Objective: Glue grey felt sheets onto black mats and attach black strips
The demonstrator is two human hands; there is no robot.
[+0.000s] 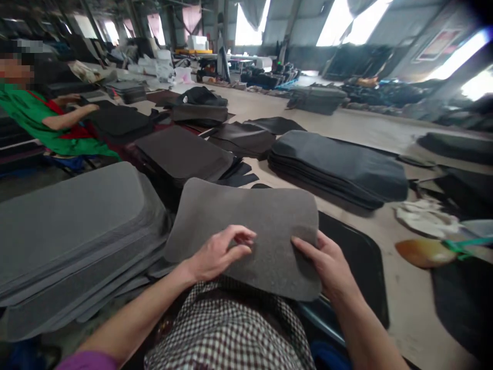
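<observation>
A grey floor mat point(246, 216) with rounded corners lies across my lap, tilted a little toward me. My right hand point(327, 259) grips its right edge, thumb on top and the other fingers underneath. Over the middle of the mat hovers my left hand point(225, 249), fingers curled and thumb apart, with nothing visible between them. Under the mat's right side shows a black mat or tray point(358, 257) with a rounded corner. To my left stands a tall stack of grey mats point(77, 216).
Ahead are a stack of dark brown mats point(185, 149) and a stack of black mats point(335, 164). An amber-coloured object point(423, 253) with a green strip and a whitish bundle point(425, 216) lie at right. A co-worker in green point(50, 118) sits at far left.
</observation>
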